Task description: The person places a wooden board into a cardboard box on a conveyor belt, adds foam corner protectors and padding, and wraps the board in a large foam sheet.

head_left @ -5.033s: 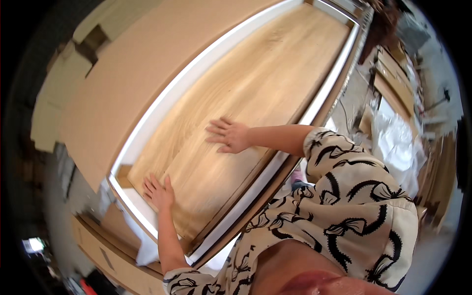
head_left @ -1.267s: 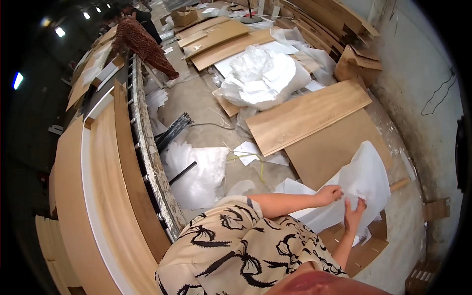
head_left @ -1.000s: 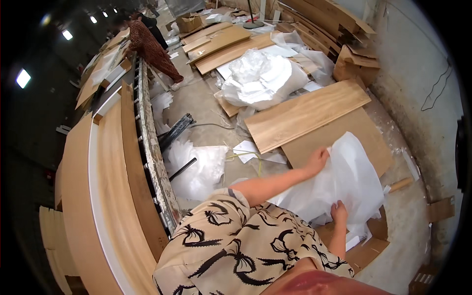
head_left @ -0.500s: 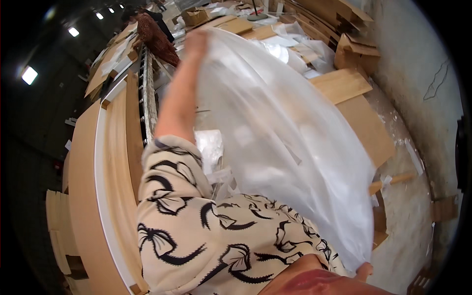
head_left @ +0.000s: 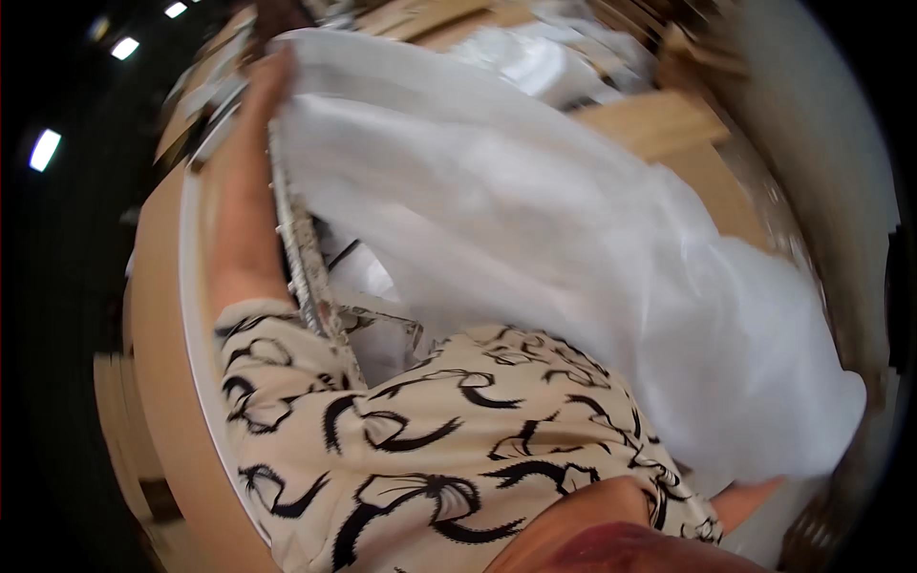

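A large white thin sheet is stretched in the air across the middle of the view, blurred by motion. My left hand is raised at the upper left and grips the sheet's top corner, with the arm running up from my patterned sleeve. My right hand is low at the bottom right, holding the sheet's lower edge. Only its wrist and a bit of the hand show under the sheet.
A long wooden panel with a white edge lies on the left, beside a rough metal table edge. Wooden boards and crumpled white wrapping lie on the floor beyond the sheet. A pale wall stands on the right.
Both hands picked the white sheet off the floor boards and swung it up. My left arm has risen to the upper left and the sheet now spreads wide across the view.
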